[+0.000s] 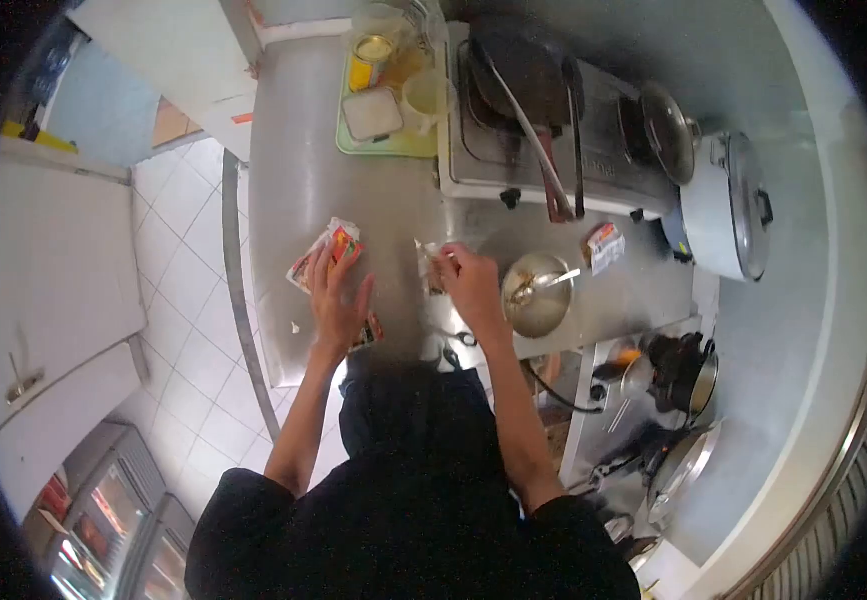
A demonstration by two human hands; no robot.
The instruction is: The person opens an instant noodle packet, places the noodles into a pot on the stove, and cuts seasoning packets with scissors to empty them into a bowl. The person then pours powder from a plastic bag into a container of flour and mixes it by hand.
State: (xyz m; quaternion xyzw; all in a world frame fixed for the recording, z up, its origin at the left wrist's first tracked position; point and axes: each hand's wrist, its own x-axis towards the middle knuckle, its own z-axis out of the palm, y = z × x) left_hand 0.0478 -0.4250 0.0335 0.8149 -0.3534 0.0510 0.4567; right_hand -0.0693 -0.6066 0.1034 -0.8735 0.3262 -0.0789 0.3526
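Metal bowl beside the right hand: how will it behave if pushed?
The metal bowl would probably slide readily on the smooth steel counter. Its metallic sheen suggests stiff walls. The spoon, handle crossing the rim, may shift.

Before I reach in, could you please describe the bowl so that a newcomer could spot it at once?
On the steel counter, find the stove. In front of it, beside the person's right hand, sits the bowl. It is round, shiny metal, and a metal utensil lies in it with its handle over the rim, whereas the packet on its other side is printed.
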